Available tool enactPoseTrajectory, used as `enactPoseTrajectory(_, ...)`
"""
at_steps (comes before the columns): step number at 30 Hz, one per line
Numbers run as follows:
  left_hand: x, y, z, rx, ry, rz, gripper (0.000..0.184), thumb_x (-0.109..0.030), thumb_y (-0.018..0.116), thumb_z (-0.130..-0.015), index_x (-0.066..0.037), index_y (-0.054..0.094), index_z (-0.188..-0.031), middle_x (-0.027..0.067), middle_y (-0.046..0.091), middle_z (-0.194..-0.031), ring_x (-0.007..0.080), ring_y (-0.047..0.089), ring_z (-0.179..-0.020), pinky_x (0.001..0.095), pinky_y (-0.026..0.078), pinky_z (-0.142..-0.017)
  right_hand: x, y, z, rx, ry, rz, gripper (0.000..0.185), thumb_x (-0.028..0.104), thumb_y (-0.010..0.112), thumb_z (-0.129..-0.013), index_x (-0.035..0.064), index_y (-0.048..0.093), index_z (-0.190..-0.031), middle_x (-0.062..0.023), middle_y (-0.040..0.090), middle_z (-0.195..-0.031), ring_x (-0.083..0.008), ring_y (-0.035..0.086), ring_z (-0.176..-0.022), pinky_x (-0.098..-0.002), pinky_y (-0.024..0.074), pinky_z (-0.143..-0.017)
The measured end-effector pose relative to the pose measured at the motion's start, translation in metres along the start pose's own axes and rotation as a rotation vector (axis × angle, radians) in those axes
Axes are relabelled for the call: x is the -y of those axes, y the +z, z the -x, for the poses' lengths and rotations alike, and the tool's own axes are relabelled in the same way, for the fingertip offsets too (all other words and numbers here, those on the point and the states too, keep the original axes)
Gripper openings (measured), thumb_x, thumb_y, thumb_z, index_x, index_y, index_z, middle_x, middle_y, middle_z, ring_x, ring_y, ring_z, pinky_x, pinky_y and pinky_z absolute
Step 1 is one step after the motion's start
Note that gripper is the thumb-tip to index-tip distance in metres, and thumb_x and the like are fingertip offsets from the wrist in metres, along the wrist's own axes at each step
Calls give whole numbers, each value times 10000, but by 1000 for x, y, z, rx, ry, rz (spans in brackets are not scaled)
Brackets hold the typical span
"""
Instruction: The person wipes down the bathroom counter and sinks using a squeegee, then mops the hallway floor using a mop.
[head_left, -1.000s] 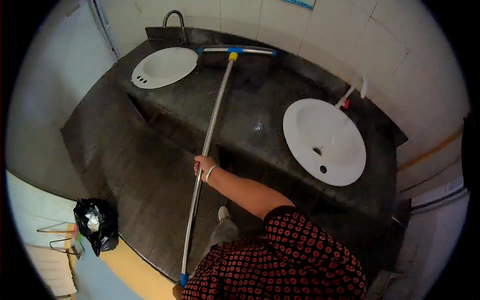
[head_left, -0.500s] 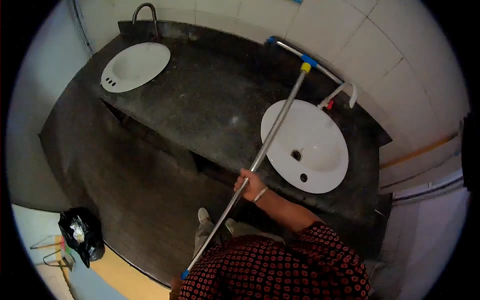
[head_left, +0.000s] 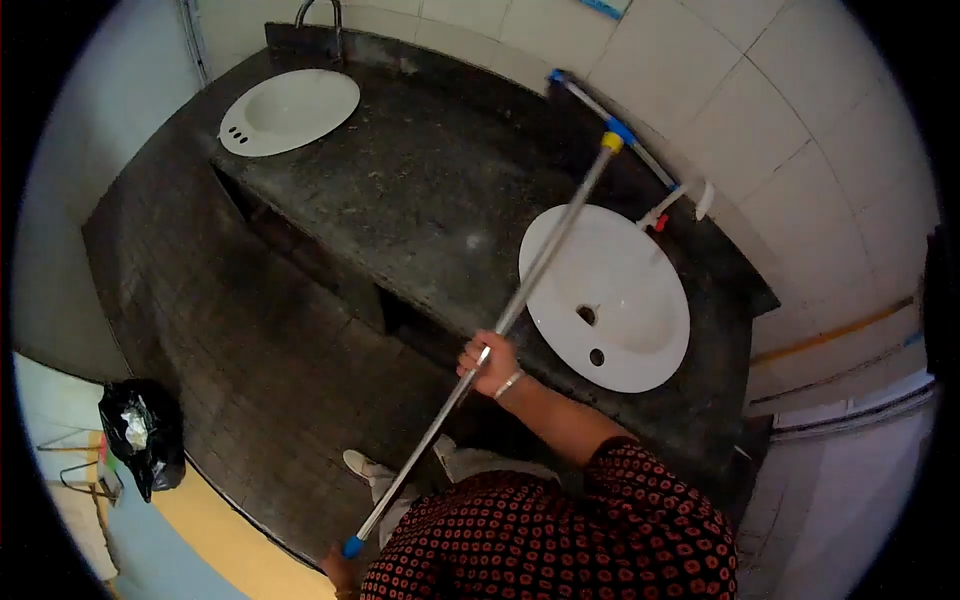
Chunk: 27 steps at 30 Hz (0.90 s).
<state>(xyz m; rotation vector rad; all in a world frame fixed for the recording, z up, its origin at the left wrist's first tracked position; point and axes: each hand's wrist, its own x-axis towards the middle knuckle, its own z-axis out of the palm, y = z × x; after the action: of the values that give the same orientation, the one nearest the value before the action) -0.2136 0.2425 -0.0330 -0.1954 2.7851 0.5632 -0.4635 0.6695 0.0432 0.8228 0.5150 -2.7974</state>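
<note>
A long-handled squeegee (head_left: 545, 250) slants across the view, its metal pole passing over the right sink (head_left: 640, 330). My right hand (head_left: 488, 362) is wrapped round the middle of the pole, in front of the counter edge. Low on the left, my left hand (head_left: 342, 572) closes at the pole's blue end, partly cut off by my patterned shirt. The squeegee head (head_left: 600, 112), with blue and yellow fittings, lies along the back of the dark counter (head_left: 420, 190) by the tiled wall. A white tap (head_left: 680, 205) with a red part stands close to the head's right end.
A second white sink (head_left: 290, 112) with a curved metal tap (head_left: 335, 20) sits at the counter's far left. On the dark floor (head_left: 250, 380), a black rubbish bag (head_left: 145, 440) stands at the left. My shoe (head_left: 362, 465) shows below the pole.
The view has shifted slightly. The pole's blue end and my left hand are farther left, and more of the left hand shows. The squeegee head stays at the counter's back edge.
</note>
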Motion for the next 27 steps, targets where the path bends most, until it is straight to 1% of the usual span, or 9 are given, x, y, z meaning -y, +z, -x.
enactPoseTrajectory(2,-7,-7,3,58,-20,-54,380,-290,666,-432,-60,530,-702,115,531,-550,292,529,-512,363,422,-471,-8,15,-21,-1,110,45,257,225,489,-675,136,319,-504,-1,260,-453,-150,272,-430,-293,266,-475)
enactPoseTrajectory(6,-7,-12,8,128,-50,-91,370,-289,656,-450,-65,530,-716,115,533,-563,291,530,-520,366,422,-473,-26,53,-55,-24,166,63,260,212,502,-678,140,321,-505,1,261,-450,-142,253,-418,-288,259,-464)
enactPoseTrajectory(8,-7,-11,8,159,-60,-107,366,-288,651,-459,-67,530,-724,115,534,-569,291,530,-524,367,421,-474,-33,76,-67,38,186,118,253,229,511,-683,137,340,-521,0,305,-450,-144,275,-415,-294,273,-465)
enactPoseTrajectory(15,-20,-2,-3,315,-75,-134,350,-287,634,-490,-75,530,-749,115,538,-591,291,531,-538,372,420,-478,-59,121,-106,-9,223,297,228,244,543,-678,126,375,-579,-10,373,-456,-141,355,-415,-294,307,-458)
enactPoseTrajectory(18,-20,-6,-11,359,-71,-142,344,-286,627,-504,-79,530,-760,116,540,-600,290,532,-543,374,420,-479,-58,123,-94,-26,195,308,226,248,537,-682,128,377,-575,-13,374,-456,-147,353,-412,-296,310,-455)
enactPoseTrajectory(21,-15,-15,-22,381,-64,-151,337,-285,619,-517,-82,530,-771,116,541,-609,290,533,-549,376,419,-481,-49,103,-80,-14,187,222,232,241,519,-686,127,372,-547,-15,362,-450,-158,360,-427,-302,312,-453)
enactPoseTrajectory(25,-8,-31,-46,380,-42,-169,329,-284,610,-535,-87,530,-785,116,543,-622,290,533,-557,378,418,-483,-21,69,-60,-34,100,140,244,248,501,-684,125,372,-519,-18,357,-453,-175,352,-429,-305,309,-454)
enactPoseTrajectory(26,-8,-34,-52,379,-35,-174,327,-284,607,-539,-88,530,-789,116,544,-625,289,534,-559,379,418,-484,-15,59,-62,-86,4,150,258,253,501,-680,132,364,-499,-18,347,-445,-176,328,-413,-306,298,-450)
enactPoseTrajectory(27,-9,-38,-59,379,-27,-176,324,-284,605,-544,-89,530,-792,116,544,-628,289,534,-561,379,418,-484,-9,58,-60,-141,5,142,265,256,499,-679,135,359,-491,-18,339,-435,-174,316,-403,-304,291,-445)
